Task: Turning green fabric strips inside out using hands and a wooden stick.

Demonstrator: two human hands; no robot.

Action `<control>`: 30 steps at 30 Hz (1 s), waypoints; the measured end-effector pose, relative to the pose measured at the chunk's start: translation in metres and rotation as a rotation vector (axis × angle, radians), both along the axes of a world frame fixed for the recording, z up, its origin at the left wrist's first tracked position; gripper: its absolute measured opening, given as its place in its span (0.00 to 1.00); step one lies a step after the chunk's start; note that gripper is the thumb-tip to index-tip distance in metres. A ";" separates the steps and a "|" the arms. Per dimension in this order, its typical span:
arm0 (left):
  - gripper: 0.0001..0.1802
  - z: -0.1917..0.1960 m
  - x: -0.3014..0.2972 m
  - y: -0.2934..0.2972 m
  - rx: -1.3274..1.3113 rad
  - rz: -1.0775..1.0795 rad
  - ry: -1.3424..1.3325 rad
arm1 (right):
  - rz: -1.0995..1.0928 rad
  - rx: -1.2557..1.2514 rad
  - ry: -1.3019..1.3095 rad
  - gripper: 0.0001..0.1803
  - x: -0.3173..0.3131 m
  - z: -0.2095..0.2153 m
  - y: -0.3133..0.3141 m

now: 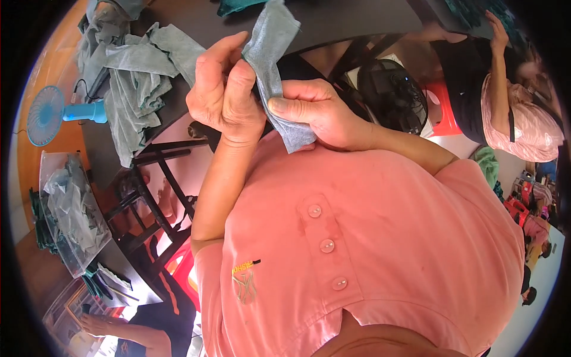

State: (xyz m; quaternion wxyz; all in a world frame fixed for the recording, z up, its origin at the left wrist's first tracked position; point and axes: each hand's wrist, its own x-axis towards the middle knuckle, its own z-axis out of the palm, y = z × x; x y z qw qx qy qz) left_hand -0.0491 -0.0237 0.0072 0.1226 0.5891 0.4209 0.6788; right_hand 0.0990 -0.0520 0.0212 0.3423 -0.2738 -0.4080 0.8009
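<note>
A narrow grey-green strip of cloth (275, 65) hangs between my hands in front of my pink shirt. Its upper end flares out above my fingers, over the dark table. My left hand (223, 92) is closed at the strip's left edge, thumb and bent fingers against the cloth; some fingertips are hidden. From the other side, my right hand (324, 112) pinches the strip lower down, thumb flat on top and fingers behind. The strip's lower end dangles below that thumb.
More grey-green cloth pieces (140, 89) lie heaped on the dark table (333, 24) at left, beside a blue fan (65, 113). A clear bin (74, 208) holds plastic-wrapped stuff. A black fan (392, 98) and red stool (443, 110) stand right. Other people sit at both sides.
</note>
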 end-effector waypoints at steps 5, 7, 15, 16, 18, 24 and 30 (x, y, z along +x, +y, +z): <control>0.10 -0.013 -0.003 -0.003 -0.015 0.072 0.012 | -0.481 1.028 -0.582 0.09 0.017 -0.008 0.026; 0.08 -0.011 -0.001 -0.008 -0.100 0.110 0.043 | -0.717 1.184 -0.616 0.08 0.023 0.002 0.031; 0.06 0.020 0.002 -0.023 -0.243 -0.217 0.149 | -0.382 1.464 -0.325 0.09 0.016 0.035 0.097; 0.07 0.023 0.000 -0.026 -0.254 -0.279 0.222 | -0.131 1.440 -0.399 0.12 0.021 0.040 0.102; 0.09 0.022 -0.006 -0.032 -0.274 -0.379 0.295 | 0.129 1.184 -0.384 0.12 0.013 0.039 0.101; 0.10 0.026 -0.012 -0.066 -0.739 -0.648 -0.275 | 0.137 1.070 -0.307 0.10 0.012 0.032 0.065; 0.11 0.024 -0.012 -0.070 -0.775 -0.717 -0.456 | 0.263 0.689 -0.278 0.18 0.016 0.037 0.060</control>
